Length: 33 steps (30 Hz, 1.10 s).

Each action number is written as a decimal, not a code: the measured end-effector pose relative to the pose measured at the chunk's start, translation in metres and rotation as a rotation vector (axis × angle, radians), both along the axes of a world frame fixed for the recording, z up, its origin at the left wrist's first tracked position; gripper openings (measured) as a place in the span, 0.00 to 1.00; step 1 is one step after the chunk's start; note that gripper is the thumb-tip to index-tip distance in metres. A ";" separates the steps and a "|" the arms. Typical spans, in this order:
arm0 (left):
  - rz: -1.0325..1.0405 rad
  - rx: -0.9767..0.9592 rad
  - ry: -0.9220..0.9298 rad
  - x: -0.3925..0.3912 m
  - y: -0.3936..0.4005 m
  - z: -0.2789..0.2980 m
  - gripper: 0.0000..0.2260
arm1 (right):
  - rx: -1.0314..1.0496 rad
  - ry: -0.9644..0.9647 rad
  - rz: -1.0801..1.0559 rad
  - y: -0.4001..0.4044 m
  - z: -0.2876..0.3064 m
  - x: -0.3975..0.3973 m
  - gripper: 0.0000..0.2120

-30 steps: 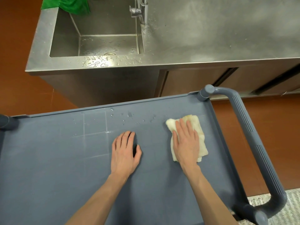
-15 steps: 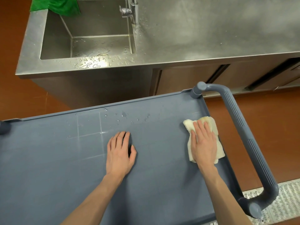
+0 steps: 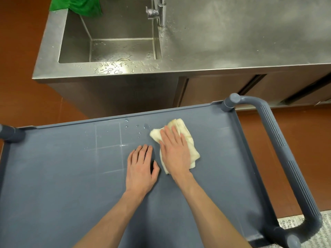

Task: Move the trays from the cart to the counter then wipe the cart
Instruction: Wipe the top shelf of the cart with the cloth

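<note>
Wiping is the job now, and the right hand (image 3: 174,153) presses flat, fingers spread, on the folded cream cloth (image 3: 180,138), not gripping it. Half a second ago this cloth was far over by the cart's right rim; now it has slid back toward the middle, just beside the left hand (image 3: 141,169). That hand lies flat and open on the cart, holding nothing, where it was before. I think the sweep is coming back to soak up the little water drops (image 3: 137,127) just past the cloth.

The flat grey plastic cart top (image 3: 53,194) has pale scratch lines and no trays on it, so the moving part looks done. The thick grey cart handle (image 3: 286,163) curves on the right.

Farther away stands the shiny steel worktop (image 3: 241,36), with no trays in view on it. Its sink (image 3: 111,42) is wet, with a tap (image 3: 159,11) and a green cloth (image 3: 78,5) on the corner. The floor (image 3: 21,77) is reddish brown.
</note>
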State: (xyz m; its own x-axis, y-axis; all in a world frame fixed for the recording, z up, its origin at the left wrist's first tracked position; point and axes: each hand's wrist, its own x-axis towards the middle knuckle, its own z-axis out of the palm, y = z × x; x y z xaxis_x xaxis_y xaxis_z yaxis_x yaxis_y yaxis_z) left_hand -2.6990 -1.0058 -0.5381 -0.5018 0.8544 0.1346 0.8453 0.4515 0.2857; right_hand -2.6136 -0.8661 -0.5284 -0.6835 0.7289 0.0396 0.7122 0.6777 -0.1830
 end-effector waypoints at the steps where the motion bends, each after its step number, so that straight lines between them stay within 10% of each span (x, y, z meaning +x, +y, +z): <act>1: -0.002 0.003 -0.008 -0.001 0.000 0.000 0.24 | -0.005 -0.010 0.004 0.000 0.000 0.000 0.22; 23: 0.009 0.041 -0.043 -0.003 -0.002 0.003 0.22 | 0.025 0.006 -0.401 0.097 0.014 0.124 0.18; 33: 0.017 0.034 -0.021 -0.002 0.000 0.002 0.23 | 0.037 0.078 -0.120 0.046 0.004 0.030 0.19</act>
